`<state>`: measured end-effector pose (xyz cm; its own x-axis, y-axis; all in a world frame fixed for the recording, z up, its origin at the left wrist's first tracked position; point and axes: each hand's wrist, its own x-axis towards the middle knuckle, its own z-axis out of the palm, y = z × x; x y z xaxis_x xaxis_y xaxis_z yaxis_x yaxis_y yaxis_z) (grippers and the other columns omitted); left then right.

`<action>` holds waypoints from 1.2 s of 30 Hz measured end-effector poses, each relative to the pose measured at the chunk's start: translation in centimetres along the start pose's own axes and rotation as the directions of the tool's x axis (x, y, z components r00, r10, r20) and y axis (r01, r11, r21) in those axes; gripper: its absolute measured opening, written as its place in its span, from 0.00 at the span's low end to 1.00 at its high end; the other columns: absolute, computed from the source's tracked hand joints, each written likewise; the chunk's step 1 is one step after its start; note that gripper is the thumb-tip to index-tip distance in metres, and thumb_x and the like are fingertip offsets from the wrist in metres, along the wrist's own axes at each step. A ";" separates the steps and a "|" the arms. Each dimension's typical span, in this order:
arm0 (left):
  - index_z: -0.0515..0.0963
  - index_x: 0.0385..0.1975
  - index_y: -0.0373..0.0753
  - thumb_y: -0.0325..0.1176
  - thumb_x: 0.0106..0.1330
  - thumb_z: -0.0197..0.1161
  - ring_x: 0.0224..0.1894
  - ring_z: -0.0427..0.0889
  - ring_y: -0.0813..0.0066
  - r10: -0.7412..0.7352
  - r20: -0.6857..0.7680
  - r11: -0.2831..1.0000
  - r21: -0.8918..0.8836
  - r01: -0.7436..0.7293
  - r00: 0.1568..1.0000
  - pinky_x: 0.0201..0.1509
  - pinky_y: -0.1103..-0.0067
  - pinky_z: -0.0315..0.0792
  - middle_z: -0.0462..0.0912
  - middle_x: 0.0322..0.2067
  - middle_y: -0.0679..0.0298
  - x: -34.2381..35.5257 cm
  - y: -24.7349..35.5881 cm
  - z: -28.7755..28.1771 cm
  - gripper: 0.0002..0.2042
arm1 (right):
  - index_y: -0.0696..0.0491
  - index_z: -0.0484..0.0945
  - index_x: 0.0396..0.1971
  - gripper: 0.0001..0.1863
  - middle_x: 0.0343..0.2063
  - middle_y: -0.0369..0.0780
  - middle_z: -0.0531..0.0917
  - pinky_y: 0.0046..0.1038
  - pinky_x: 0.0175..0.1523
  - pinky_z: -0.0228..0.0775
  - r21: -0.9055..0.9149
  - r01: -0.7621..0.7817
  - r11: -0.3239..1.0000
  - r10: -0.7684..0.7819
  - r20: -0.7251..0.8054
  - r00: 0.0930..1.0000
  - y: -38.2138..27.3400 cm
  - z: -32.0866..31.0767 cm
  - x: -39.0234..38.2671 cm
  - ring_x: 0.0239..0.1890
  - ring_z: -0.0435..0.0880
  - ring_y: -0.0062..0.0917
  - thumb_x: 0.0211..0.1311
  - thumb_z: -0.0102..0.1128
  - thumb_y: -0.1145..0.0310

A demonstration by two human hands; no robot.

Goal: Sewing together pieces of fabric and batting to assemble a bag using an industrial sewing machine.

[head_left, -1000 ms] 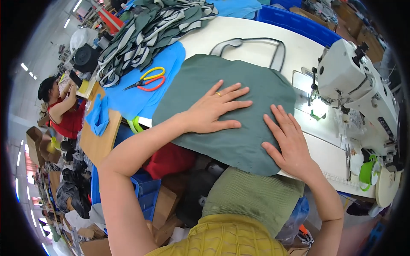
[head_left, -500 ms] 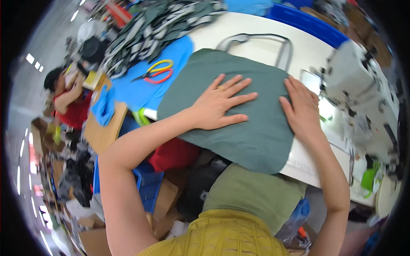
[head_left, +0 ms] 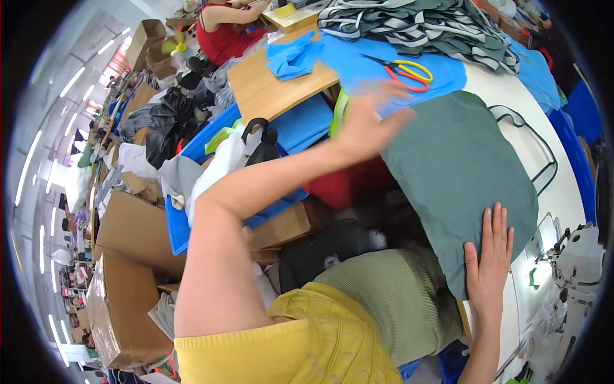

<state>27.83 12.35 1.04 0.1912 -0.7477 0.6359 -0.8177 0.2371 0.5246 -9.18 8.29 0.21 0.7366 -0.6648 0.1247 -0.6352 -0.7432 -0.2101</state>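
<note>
A dark green cloth bag lies flat on the white table, its lower part hanging over the front edge toward my lap. A thin dark-edged strap loops out at its far right side. My right hand rests flat on the bag near its right edge, fingers straight and holding nothing. My left hand is in the air by the bag's left corner, blurred by motion, its thumb and fingers apart with nothing in them. Just beyond it are scissors with one red and one yellow handle, lying on blue cloth.
Green and white-striped fabric pieces are heaped at the back. A sewing machine stands at the right. To the left are a wooden board, a blue crate and cardboard boxes. A person in red sits farther off.
My view has turned left. My left hand has come off the bag and moved to its left corner. The right hand stays on the bag, now lower along its right side.
</note>
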 end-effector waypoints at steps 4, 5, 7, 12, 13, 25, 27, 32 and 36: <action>0.85 0.45 0.36 0.33 0.74 0.67 0.49 0.83 0.70 -0.138 -0.463 0.865 0.374 0.335 0.875 0.59 0.75 0.73 0.86 0.43 0.59 -4.2 -4.8 -13.4 0.08 | 0.56 0.60 0.78 0.35 0.80 0.44 0.58 0.49 0.84 0.38 -0.014 -0.013 1.000 0.013 -0.010 1.000 0.1 0.0 0.1 0.83 0.51 0.39 0.81 0.44 0.50; 0.85 0.43 0.35 0.35 0.74 0.68 0.46 0.83 0.73 -0.032 -0.529 0.832 0.457 0.316 0.848 0.56 0.75 0.75 0.87 0.41 0.60 -6.6 -6.9 -17.4 0.10 | 0.56 0.60 0.78 0.35 0.80 0.43 0.58 0.49 0.84 0.37 -0.021 0.002 1.000 -0.003 -0.016 1.000 -0.1 0.0 0.2 0.83 0.51 0.38 0.81 0.44 0.51; 0.84 0.41 0.34 0.41 0.69 0.73 0.44 0.83 0.67 -0.262 -0.567 0.800 0.325 0.505 0.781 0.52 0.71 0.75 0.86 0.40 0.56 -10.5 -7.8 -21.6 0.15 | 0.55 0.60 0.78 0.34 0.80 0.43 0.58 0.48 0.84 0.37 -0.008 0.009 1.000 -0.009 -0.020 1.000 -0.1 0.1 0.2 0.83 0.51 0.38 0.81 0.44 0.51; 0.83 0.47 0.33 0.52 0.60 0.78 0.48 0.86 0.57 -0.393 -0.354 0.597 0.603 0.529 0.849 0.53 0.68 0.77 0.88 0.42 0.53 -19.0 -9.7 -23.5 0.27 | 0.54 0.60 0.78 0.34 0.80 0.43 0.58 0.46 0.84 0.37 -0.033 -0.008 0.999 0.008 -0.023 1.000 -0.2 0.4 0.0 0.83 0.51 0.36 0.81 0.44 0.53; 0.83 0.47 0.33 0.52 0.60 0.78 0.48 0.86 0.57 -0.392 -0.356 0.598 0.602 0.529 0.848 0.53 0.68 0.77 0.88 0.42 0.53 -19.4 -10.0 -23.9 0.27 | 0.54 0.60 0.78 0.34 0.80 0.43 0.58 0.46 0.84 0.37 -0.035 -0.007 0.999 0.007 -0.025 1.000 -0.2 0.4 -0.1 0.83 0.51 0.36 0.81 0.44 0.53; 0.75 0.61 0.32 0.28 0.79 0.57 0.50 0.85 0.71 -0.211 -0.776 0.957 -0.039 0.288 0.594 0.54 0.73 0.80 0.86 0.52 0.58 -6.6 -10.2 -32.0 0.15 | 0.55 0.65 0.75 0.30 0.78 0.44 0.62 0.48 0.83 0.42 0.036 0.021 0.999 -0.017 -0.090 0.996 0.3 -0.1 -0.6 0.82 0.55 0.39 0.78 0.53 0.60; 0.80 0.52 0.36 0.32 0.79 0.61 0.42 0.84 0.78 -0.178 -0.627 0.962 -0.273 0.000 0.759 0.46 0.79 0.78 0.87 0.44 0.63 0.2 -4.4 -27.1 0.09 | 0.55 0.68 0.73 0.29 0.78 0.45 0.63 0.49 0.83 0.42 -0.008 0.095 0.995 -0.095 -0.158 0.983 0.5 -0.7 -0.3 0.81 0.57 0.40 0.77 0.55 0.63; 0.80 0.40 0.38 0.36 0.77 0.66 0.30 0.80 0.85 0.141 -0.128 0.897 -0.402 -0.181 0.982 0.31 0.81 0.73 0.83 0.30 0.69 8.2 3.6 -10.8 0.08 | 0.54 0.74 0.69 0.25 0.70 0.43 0.75 0.37 0.77 0.59 0.419 0.039 0.907 0.073 -0.247 0.966 0.3 -3.0 0.2 0.74 0.71 0.37 0.80 0.53 0.58; 0.77 0.41 0.34 0.33 0.70 0.67 0.31 0.81 0.65 0.299 0.194 0.774 -0.621 -0.118 0.934 0.38 0.67 0.76 0.83 0.32 0.52 5.5 9.4 5.9 0.10 | 0.53 0.73 0.71 0.35 0.59 0.41 0.84 0.30 0.58 0.75 0.903 -0.160 0.398 0.421 -0.025 0.907 3.6 -2.4 1.1 0.58 0.83 0.27 0.83 0.40 0.40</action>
<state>18.04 6.81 6.15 -0.1709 -0.7482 0.6410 -0.3184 0.6576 0.6828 -11.20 4.67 1.93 0.3945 -0.9176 0.0487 -0.1606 -0.1211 -0.9796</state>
